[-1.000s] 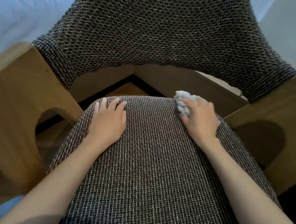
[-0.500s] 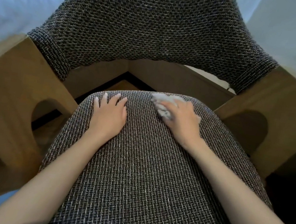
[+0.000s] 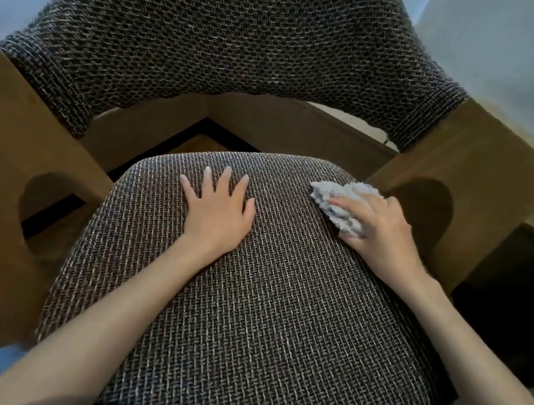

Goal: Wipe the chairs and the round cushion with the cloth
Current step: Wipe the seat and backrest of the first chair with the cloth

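The fingers (image 3: 345,201) of the right hand (image 3: 382,233) curl over one bunched pale cloth (image 3: 339,218), pressing it onto the far right corner of the seat (image 3: 258,322). The wad's long axis seems to run from far left to near right. The left hand (image 3: 219,212) lies flat on the seat, fingers spread, pointing toward the backrest (image 3: 234,41). One chair (image 3: 270,123) is in view, with two wooden arms (image 3: 9,129).
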`<state>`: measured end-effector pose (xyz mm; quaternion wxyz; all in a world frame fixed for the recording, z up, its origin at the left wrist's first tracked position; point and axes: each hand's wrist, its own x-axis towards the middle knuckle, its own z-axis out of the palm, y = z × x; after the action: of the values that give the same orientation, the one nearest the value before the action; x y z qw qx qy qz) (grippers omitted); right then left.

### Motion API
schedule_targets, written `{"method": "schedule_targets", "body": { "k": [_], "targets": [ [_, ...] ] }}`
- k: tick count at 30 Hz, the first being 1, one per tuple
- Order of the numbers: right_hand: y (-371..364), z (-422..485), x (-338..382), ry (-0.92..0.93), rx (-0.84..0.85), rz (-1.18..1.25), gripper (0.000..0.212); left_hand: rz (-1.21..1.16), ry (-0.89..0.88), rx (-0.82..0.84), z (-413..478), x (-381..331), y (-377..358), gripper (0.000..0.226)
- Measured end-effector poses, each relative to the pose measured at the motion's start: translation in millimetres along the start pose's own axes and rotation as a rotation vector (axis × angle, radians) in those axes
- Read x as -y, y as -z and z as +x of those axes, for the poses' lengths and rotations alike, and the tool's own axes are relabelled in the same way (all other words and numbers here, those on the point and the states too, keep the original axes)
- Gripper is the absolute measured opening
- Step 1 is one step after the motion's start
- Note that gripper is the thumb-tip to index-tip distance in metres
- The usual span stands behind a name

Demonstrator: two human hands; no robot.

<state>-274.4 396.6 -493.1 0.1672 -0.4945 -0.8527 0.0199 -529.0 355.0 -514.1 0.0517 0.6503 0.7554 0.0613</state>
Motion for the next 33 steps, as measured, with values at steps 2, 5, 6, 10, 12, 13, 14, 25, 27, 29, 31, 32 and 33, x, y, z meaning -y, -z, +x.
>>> {"method": "schedule_targets", "body": {
  "k": [2, 5, 6, 10, 12, 13, 14, 25, 27, 29, 31, 32, 33],
  "targets": [
    [-4.2, 4.9, 0.3, 0.006, -0.043, -0.014, 0.056, -0.006, -0.032, -0.008, 2.2, -11.8, -5.0, 0.055],
    [-17.2, 41.9, -0.4, -0.003, -0.067, -0.005, 0.051, -0.023, -0.052, -0.022, 6.9, -13.9, -9.8, 0.055],
    [-22.5, 58.5, -0.5, -0.012, -0.076, -0.003, 0.049, -0.028, -0.061, -0.033, 6.8, -13.0, -10.6, 0.054],
    [-41.8, 120.1, 1.8, -0.064, -0.038, -0.103, 0.039, -0.055, -0.085, -0.073, 4.5, -10.9, -11.8, 0.053],
    [-45.1, 133.1, 0.5, -0.057, -0.02, -0.089, 0.031, -0.072, -0.086, -0.077, 4.8, -11.6, -11.8, 0.053],
    [-44.9, 133.6, -0.8, -0.05, -0.031, -0.076, 0.027, -0.08, -0.086, -0.078, 5.0, -11.7, -11.5, 0.052],
    [-43.7, 130.8, -2.2, -0.043, -0.043, -0.074, 0.025, -0.085, -0.085, -0.079, 5.4, -11.6, -11.0, 0.052],
    [8.3, 11.5, -10.8, -0.005, 0.003, -0.014, 0.044, -0.058, -0.088, -0.057, 7.0, -9.3, -7.7, 0.051],
    [21.3, -16.8, -14.9, -0.011, -0.003, 0.003, 0.045, -0.061, -0.091, -0.055, 5.7, -9.2, -6.4, 0.051],
    [30.9, -42.2, -17.6, -0.033, 0.005, 0.029, 0.045, -0.065, -0.098, -0.052, 3.6, -9.3, -4.8, 0.051],
    [35.4, -61.6, -15.1, -0.045, 0.022, 0.036, 0.045, -0.069, -0.101, -0.05, 1.7, -9.6, -3.0, 0.051],
    [36.9, -69.6, -12.3, -0.053, 0.018, 0.04, 0.045, -0.069, -0.103, -0.048, 0.9, -9.8, -2.1, 0.05],
    [38.8, -77.3, -9.2, -0.065, -0.002, 0.051, 0.044, -0.067, -0.103, -0.046, -0.1, -9.8, -1.3, 0.05]
  ]
}}
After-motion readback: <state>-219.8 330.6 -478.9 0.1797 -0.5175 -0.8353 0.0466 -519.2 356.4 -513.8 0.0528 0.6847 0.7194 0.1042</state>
